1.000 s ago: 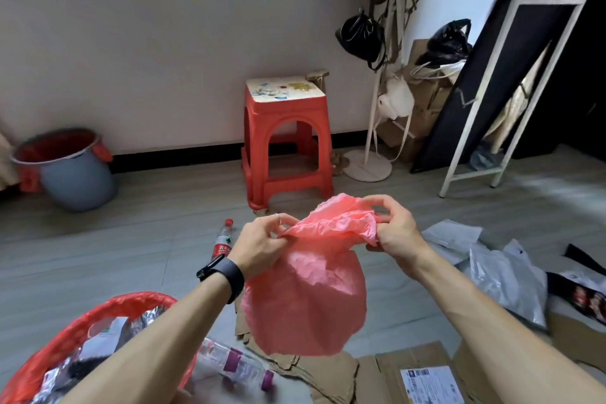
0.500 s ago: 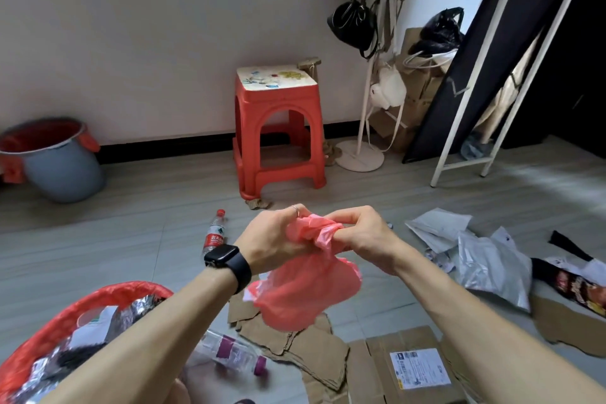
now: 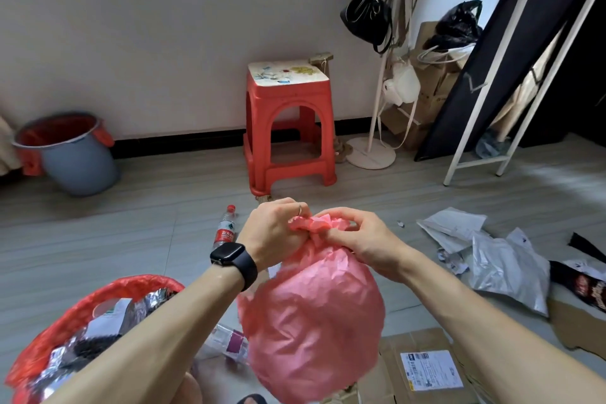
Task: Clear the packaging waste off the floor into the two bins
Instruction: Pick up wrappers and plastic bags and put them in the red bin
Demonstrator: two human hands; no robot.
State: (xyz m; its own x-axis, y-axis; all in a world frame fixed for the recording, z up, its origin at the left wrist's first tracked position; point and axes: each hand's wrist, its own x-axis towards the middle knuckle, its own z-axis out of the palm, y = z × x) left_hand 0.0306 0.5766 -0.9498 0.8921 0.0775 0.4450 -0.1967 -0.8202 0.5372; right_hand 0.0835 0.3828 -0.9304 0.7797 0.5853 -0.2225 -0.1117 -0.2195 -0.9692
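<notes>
A pink plastic bag hangs puffed out like a balloon in front of me. My left hand, with a black watch on the wrist, and my right hand both pinch its gathered mouth from either side. A red-lined bin at the lower left holds foil wrappers and paper. A grey bin with a red liner stands by the far wall on the left. Grey and white mailer bags lie on the floor at right. Flattened cardboard lies below the bag.
A red plastic stool stands against the wall ahead. One plastic bottle with a red cap lies on the floor, another under my left arm. A coat stand, boxes and a leaning white frame fill the right corner.
The bag's mouth was spread between my hands, then gathered tight. The bag has since swelled with air and hangs rounder and larger below my hands.
</notes>
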